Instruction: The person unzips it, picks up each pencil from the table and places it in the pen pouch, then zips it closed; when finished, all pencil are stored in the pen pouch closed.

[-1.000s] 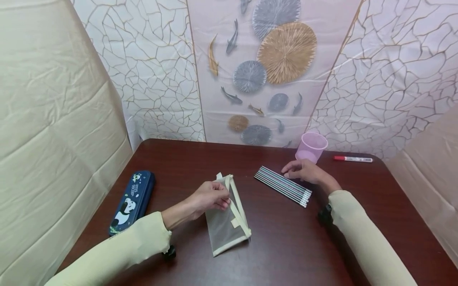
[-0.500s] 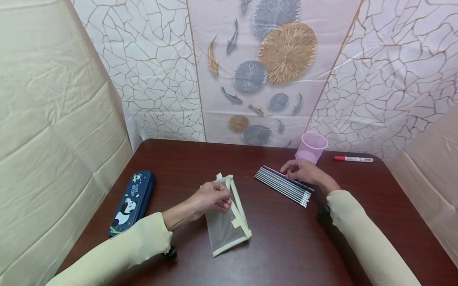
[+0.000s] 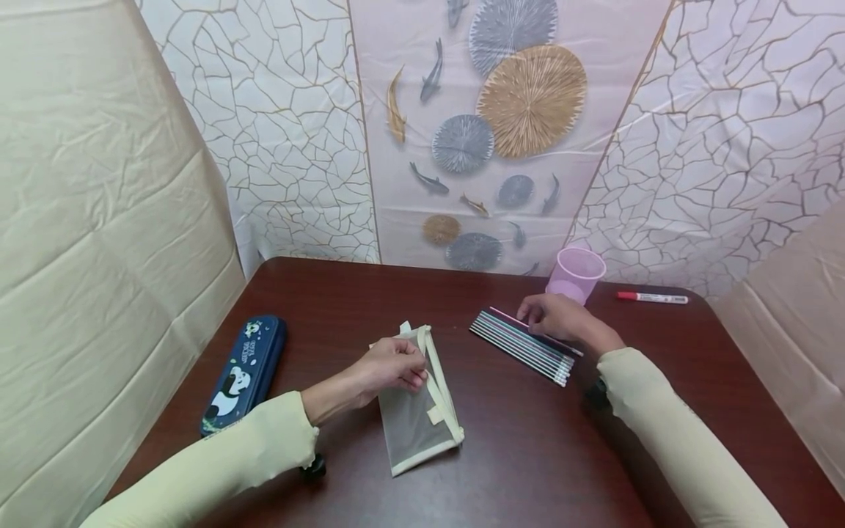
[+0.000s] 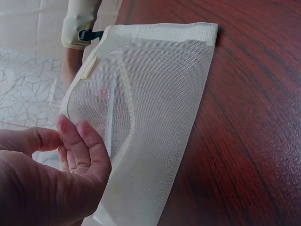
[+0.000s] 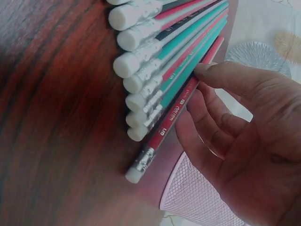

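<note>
R hand: fingers + thumb pinched red pencil abt mid-barrel
Red pencil: in R fingers, just beside pencil row; cdn't tell if lifted
Pencil feel: prob. light, stiff, smooth, apt to roll; best held mid-barrel, thumb opp. fingers
Pink cup: near, beyond R fingers
L hand: fingers pinched rim of mesh pouch
Mesh pouch: below L fingers on counter; prob. soft, floppy, v. light; firmer rim = best hold
</note>
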### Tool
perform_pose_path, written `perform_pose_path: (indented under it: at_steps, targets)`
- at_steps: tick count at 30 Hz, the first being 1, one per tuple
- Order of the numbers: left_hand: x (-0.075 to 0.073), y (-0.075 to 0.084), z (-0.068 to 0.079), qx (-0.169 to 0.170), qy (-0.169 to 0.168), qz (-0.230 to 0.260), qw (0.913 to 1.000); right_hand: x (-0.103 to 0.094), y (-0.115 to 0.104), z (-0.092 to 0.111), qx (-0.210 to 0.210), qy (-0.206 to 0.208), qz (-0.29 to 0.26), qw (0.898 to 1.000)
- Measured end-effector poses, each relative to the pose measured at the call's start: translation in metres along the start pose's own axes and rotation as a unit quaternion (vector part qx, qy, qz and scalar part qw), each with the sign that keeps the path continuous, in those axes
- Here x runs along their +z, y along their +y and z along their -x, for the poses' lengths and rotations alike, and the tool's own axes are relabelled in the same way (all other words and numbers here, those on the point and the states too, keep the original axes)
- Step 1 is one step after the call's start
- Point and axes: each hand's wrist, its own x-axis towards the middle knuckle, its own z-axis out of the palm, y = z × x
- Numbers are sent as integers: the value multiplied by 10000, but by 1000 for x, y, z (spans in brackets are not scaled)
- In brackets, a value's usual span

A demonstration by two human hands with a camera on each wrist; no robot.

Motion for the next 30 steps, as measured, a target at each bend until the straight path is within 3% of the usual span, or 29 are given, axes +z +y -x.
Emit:
perform_pose_path:
  at_steps: [4, 10, 15, 21, 25, 30]
  targets:
    - [1, 0, 0, -34, -7, 2, 10000, 0, 2, 0, 48, 11, 44, 10000]
    - [2, 2, 0, -33, -22, -11, 10000, -4, -4, 1, -217, 580, 117, 9980]
    - [1, 3, -1, -6, 0, -5, 10000, -9, -27, 10, -537, 1046, -116, 9930]
    - [2, 0, -3, 11, -32, -18, 10000, -5, -62, 20, -874, 1304, -633, 9856]
    - [3, 1, -4, 26, -22, -12, 10000, 2, -82, 25, -1206, 1456, -1517, 9702]
    - [4, 1, -2, 81, 10, -37, 10000, 13, -102, 30, -1287, 1535, -2873, 9367]
